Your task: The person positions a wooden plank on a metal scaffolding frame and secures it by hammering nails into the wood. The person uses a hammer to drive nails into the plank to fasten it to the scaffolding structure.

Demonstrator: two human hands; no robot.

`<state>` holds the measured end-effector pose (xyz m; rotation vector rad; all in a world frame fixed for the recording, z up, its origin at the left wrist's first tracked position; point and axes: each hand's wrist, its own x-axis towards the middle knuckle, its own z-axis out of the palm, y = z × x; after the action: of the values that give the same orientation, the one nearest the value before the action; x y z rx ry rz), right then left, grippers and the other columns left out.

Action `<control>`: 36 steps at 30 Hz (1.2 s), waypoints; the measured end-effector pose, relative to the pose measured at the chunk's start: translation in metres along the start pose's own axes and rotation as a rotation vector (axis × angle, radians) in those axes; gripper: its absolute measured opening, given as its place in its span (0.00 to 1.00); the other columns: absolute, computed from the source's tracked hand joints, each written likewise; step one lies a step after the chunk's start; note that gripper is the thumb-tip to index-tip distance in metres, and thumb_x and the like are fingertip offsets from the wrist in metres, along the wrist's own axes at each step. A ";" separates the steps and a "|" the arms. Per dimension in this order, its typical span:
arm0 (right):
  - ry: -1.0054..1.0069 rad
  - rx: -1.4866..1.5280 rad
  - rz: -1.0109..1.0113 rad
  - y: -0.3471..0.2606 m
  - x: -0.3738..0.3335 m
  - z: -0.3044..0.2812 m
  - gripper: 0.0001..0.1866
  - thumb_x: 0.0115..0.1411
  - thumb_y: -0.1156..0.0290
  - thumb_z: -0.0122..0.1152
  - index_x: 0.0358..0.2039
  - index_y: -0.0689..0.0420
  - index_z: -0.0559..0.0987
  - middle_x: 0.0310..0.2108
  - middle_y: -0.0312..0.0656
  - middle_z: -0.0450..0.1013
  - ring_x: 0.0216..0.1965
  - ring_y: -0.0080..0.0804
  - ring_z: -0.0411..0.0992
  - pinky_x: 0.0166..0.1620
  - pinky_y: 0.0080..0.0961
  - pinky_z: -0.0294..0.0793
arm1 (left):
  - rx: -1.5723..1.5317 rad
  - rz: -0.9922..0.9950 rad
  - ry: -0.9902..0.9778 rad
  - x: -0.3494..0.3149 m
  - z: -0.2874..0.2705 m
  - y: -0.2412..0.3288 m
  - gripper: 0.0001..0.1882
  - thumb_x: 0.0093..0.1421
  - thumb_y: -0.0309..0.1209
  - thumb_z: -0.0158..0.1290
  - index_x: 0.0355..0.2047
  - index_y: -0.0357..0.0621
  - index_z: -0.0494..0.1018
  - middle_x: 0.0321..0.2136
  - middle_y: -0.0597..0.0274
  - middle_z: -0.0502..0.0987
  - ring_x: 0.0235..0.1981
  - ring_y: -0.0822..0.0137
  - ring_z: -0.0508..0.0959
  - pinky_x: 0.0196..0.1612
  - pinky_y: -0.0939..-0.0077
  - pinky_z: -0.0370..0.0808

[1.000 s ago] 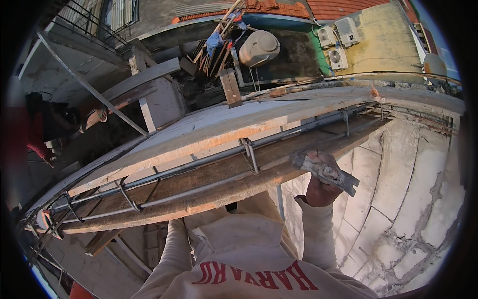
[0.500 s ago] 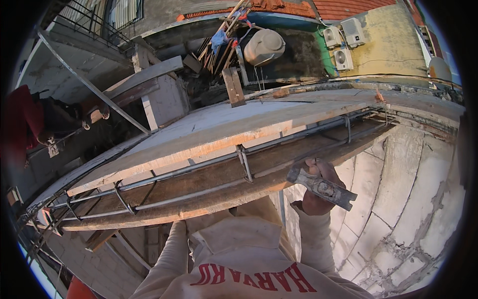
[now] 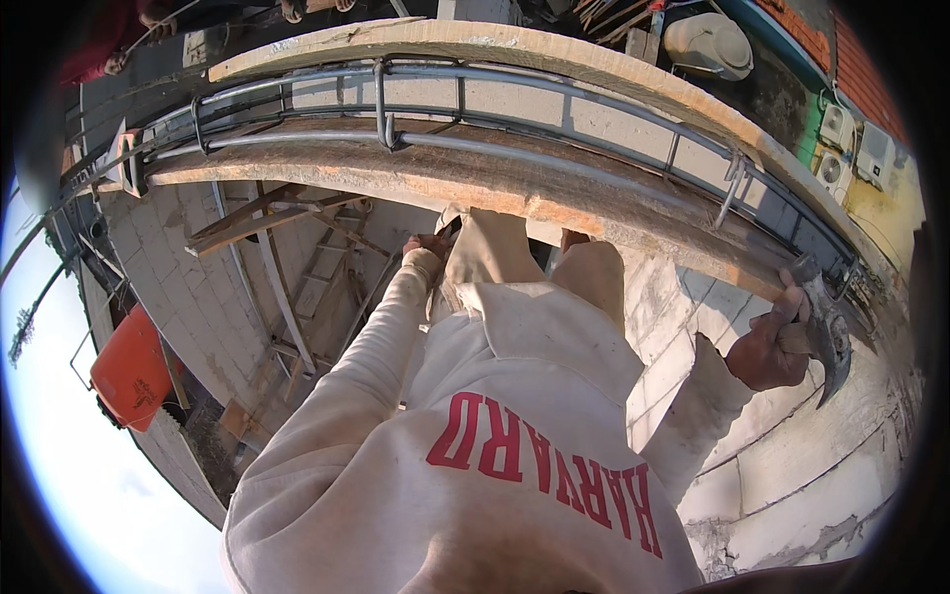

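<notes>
My right hand (image 3: 770, 348) is closed round the handle of a claw hammer (image 3: 829, 332), just off the right end of a wooden plank (image 3: 475, 193). The hammer's curved grey head points away from my body. At my waist, my left hand (image 3: 426, 246) is curled beside a dark gap in the pale clothing; what its fingers grip is hidden. Beyond both hands, a steel rebar cage (image 3: 386, 104) with tied stirrups lies along the plank, between it and a second upright board (image 3: 554, 49).
An orange-and-black tool handle (image 3: 131, 163) rests at the plank's left end. Below are timber props (image 3: 277, 267), an orange container (image 3: 134, 368) and a pale block wall (image 3: 772, 465). Another person's feet (image 3: 297, 10) show at the top left. A water tank (image 3: 708, 45) stands beyond.
My view has tilted and turned, so the plank and rebar sit higher. The right hand has carried the hammer right, from the plank's middle stretch to its right end. My left hand has come into sight.
</notes>
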<state>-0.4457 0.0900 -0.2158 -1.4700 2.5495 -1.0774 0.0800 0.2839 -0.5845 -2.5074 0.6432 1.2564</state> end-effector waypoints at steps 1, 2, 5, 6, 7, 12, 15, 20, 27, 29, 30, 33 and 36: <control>0.003 0.007 -0.001 -0.003 0.002 0.003 0.15 0.71 0.63 0.66 0.36 0.63 0.89 0.31 0.34 0.85 0.19 0.15 0.64 0.22 0.18 0.61 | -0.124 -0.026 -0.109 -0.007 -0.007 -0.003 0.15 0.62 0.42 0.61 0.43 0.47 0.82 0.44 0.53 0.86 0.48 0.58 0.85 0.52 0.62 0.81; 0.007 0.014 -0.005 -0.006 0.004 0.006 0.16 0.72 0.62 0.65 0.35 0.63 0.89 0.32 0.34 0.85 0.19 0.15 0.64 0.21 0.18 0.61 | -0.264 -0.063 -0.228 -0.014 -0.015 -0.006 0.14 0.63 0.40 0.61 0.44 0.47 0.82 0.44 0.54 0.86 0.48 0.60 0.85 0.52 0.63 0.81; -0.001 0.003 0.053 -0.017 0.003 0.006 0.18 0.72 0.62 0.64 0.34 0.64 0.88 0.34 0.36 0.86 0.20 0.16 0.68 0.21 0.17 0.63 | -0.575 -0.145 -0.496 -0.041 -0.055 -0.007 0.10 0.67 0.34 0.61 0.47 0.47 0.82 0.43 0.59 0.86 0.48 0.65 0.85 0.53 0.66 0.80; -0.013 0.013 0.056 -0.021 0.003 0.005 0.18 0.72 0.62 0.64 0.34 0.64 0.88 0.34 0.37 0.86 0.20 0.17 0.69 0.21 0.17 0.63 | -0.649 -0.159 -0.562 -0.053 -0.070 -0.006 0.10 0.68 0.32 0.61 0.48 0.47 0.82 0.43 0.61 0.87 0.48 0.66 0.85 0.54 0.67 0.79; -0.016 0.058 0.017 -0.019 0.004 0.006 0.18 0.72 0.62 0.64 0.33 0.64 0.88 0.34 0.38 0.86 0.21 0.17 0.71 0.20 0.17 0.63 | -0.678 -0.154 -0.599 -0.069 -0.089 0.004 0.11 0.68 0.33 0.62 0.49 0.46 0.82 0.44 0.61 0.87 0.49 0.65 0.85 0.54 0.67 0.79; -0.040 0.138 -0.030 -0.015 0.006 0.007 0.16 0.71 0.64 0.65 0.34 0.65 0.88 0.35 0.39 0.86 0.23 0.19 0.74 0.20 0.16 0.64 | -0.852 -0.053 -0.746 -0.093 -0.113 0.016 0.18 0.65 0.37 0.66 0.52 0.44 0.80 0.46 0.62 0.86 0.50 0.65 0.85 0.55 0.70 0.80; -0.039 0.084 -0.035 -0.010 0.006 0.005 0.15 0.71 0.64 0.65 0.35 0.64 0.89 0.36 0.38 0.86 0.22 0.17 0.72 0.20 0.16 0.63 | -0.873 -0.019 -0.779 -0.091 -0.109 0.027 0.18 0.65 0.37 0.66 0.52 0.43 0.80 0.46 0.61 0.86 0.49 0.65 0.86 0.55 0.72 0.80; -0.044 0.023 0.026 -0.020 0.006 0.005 0.14 0.71 0.64 0.65 0.38 0.62 0.89 0.36 0.35 0.86 0.21 0.14 0.70 0.21 0.15 0.63 | -0.413 0.127 -0.744 -0.072 -0.091 0.032 0.17 0.65 0.34 0.65 0.51 0.41 0.79 0.44 0.57 0.86 0.46 0.66 0.86 0.46 0.68 0.83; -0.006 0.084 0.004 -0.025 0.007 0.011 0.18 0.72 0.67 0.65 0.25 0.65 0.81 0.35 0.42 0.86 0.21 0.17 0.71 0.22 0.17 0.64 | 0.248 0.193 -0.173 0.013 0.005 0.017 0.26 0.53 0.49 0.69 0.43 0.41 0.83 0.39 0.54 0.87 0.40 0.67 0.85 0.45 0.68 0.83; -0.024 0.045 0.001 -0.018 0.005 0.005 0.18 0.71 0.68 0.65 0.26 0.66 0.81 0.35 0.42 0.86 0.22 0.17 0.72 0.23 0.17 0.65 | 0.316 0.121 -0.083 0.035 0.022 0.027 0.28 0.49 0.53 0.70 0.41 0.41 0.85 0.37 0.53 0.87 0.39 0.67 0.85 0.45 0.68 0.82; -0.024 0.068 0.004 -0.016 0.005 0.005 0.17 0.71 0.68 0.65 0.26 0.66 0.81 0.36 0.43 0.86 0.22 0.18 0.72 0.23 0.17 0.66 | 0.319 0.083 -0.063 0.040 0.029 0.032 0.30 0.47 0.55 0.70 0.39 0.41 0.85 0.36 0.53 0.87 0.38 0.67 0.85 0.45 0.68 0.82; -0.027 0.119 0.004 -0.015 0.006 0.007 0.18 0.71 0.68 0.65 0.25 0.66 0.80 0.37 0.44 0.86 0.25 0.19 0.74 0.24 0.17 0.67 | 0.259 -0.046 -0.203 0.049 0.037 0.036 0.33 0.52 0.62 0.65 0.41 0.44 0.82 0.38 0.68 0.84 0.45 0.78 0.80 0.42 0.80 0.77; -0.033 0.110 -0.008 -0.018 0.007 0.007 0.18 0.72 0.68 0.64 0.25 0.66 0.79 0.37 0.45 0.86 0.26 0.21 0.76 0.25 0.17 0.69 | -0.168 0.206 -0.395 0.048 0.020 0.013 0.22 0.58 0.52 0.62 0.38 0.45 0.85 0.32 0.66 0.85 0.35 0.75 0.82 0.36 0.80 0.78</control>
<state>-0.4334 0.0752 -0.2093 -1.4598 2.4224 -1.1638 0.0847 0.2678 -0.6359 -2.2557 0.7335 1.8866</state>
